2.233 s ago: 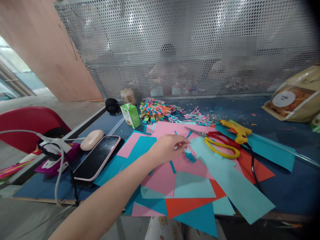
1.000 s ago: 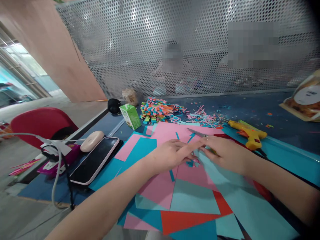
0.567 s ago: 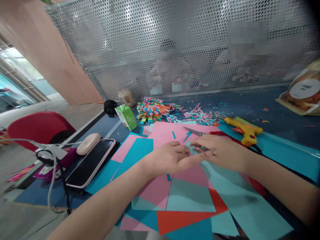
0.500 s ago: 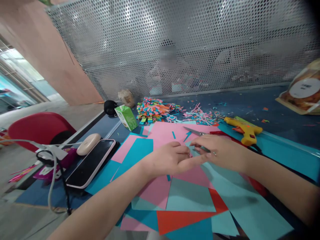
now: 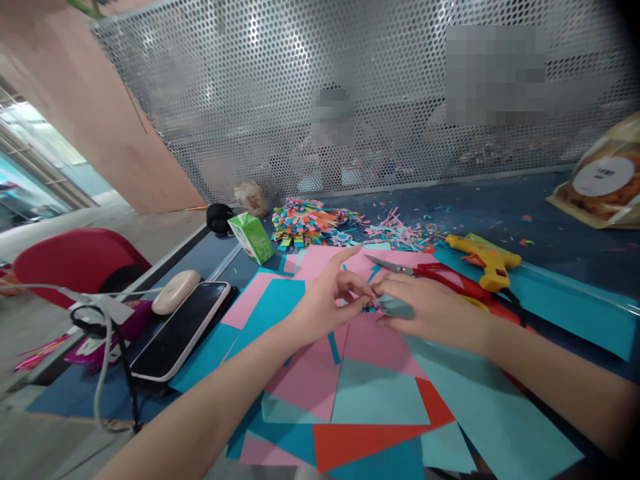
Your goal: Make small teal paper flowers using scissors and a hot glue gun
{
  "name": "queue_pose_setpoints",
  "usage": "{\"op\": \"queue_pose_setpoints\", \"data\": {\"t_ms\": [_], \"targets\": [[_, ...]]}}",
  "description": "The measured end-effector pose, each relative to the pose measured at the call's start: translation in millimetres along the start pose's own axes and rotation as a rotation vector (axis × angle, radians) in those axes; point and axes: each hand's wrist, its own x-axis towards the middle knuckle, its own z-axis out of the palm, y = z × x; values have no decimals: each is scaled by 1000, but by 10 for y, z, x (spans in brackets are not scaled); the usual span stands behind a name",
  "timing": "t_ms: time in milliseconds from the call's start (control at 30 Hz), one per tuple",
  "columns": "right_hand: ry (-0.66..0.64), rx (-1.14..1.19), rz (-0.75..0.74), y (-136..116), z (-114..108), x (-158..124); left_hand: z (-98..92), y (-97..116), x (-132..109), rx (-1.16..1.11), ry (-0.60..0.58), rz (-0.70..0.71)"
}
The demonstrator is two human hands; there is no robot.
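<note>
My left hand (image 5: 333,293) is raised over the stacked paper, its index finger lifted and the thumb and other fingers pinched together. Between its fingertips and those of my right hand (image 5: 430,307) shows a small coloured paper piece (image 5: 371,307), mostly hidden. My right hand's fingers are bent toward it, meeting the left fingertips. Just beyond my right hand lie scissors (image 5: 440,271) with red handles, blades pointing left. Pink paper (image 5: 385,347), light teal paper (image 5: 380,393) and blue paper (image 5: 277,303) overlap beneath my hands. A narrow blue strip (image 5: 333,348) lies below my left hand.
A yellow glue gun (image 5: 493,263) lies at right. Fringed paper pieces (image 5: 303,223) and thin paper scraps (image 5: 395,232) sit behind. At left are a green carton (image 5: 251,237), phone (image 5: 183,332) and cream case (image 5: 176,292). A perforated metal screen (image 5: 240,100) stands behind, people beyond it.
My left hand has turned upward, lifting its index finger. My right hand has shifted slightly, and the dark slim object seen under its fingers no longer shows. More of the scissors' handles is visible.
</note>
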Motion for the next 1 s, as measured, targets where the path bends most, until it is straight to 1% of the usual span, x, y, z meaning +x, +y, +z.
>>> {"op": "queue_pose_setpoints", "data": {"t_ms": [67,133,233,300,400,500,600,667,800,900,967,1000], "targets": [[-16,107,46,-19,12,21,17,-9,21,-161,48,-36],[-4,201,101,-30,14,35,14,-4,48,-299,103,-86],[41,324,189,-19,36,46,-23,34,86,-479,213,-192],[73,447,242,10,65,53,-55,72,99,-586,267,-271],[83,674,343,68,85,70,-99,119,98,-674,293,-355],[127,770,466,116,44,89,-125,139,88,-682,252,-416],[204,865,500,138,-13,100,-120,139,84,-637,154,-473],[221,938,507,123,-35,104,-104,131,81,-528,137,-442],[187,953,552,41,-44,101,-76,93,60,-153,182,-352],[129,953,501,-1,-27,84,-56,68,37,43,112,-355],[103,951,461,-3,-9,76,-35,65,25,89,48,-377],[100,944,448,-1,1,75,-23,67,22,100,33,-378]]}}
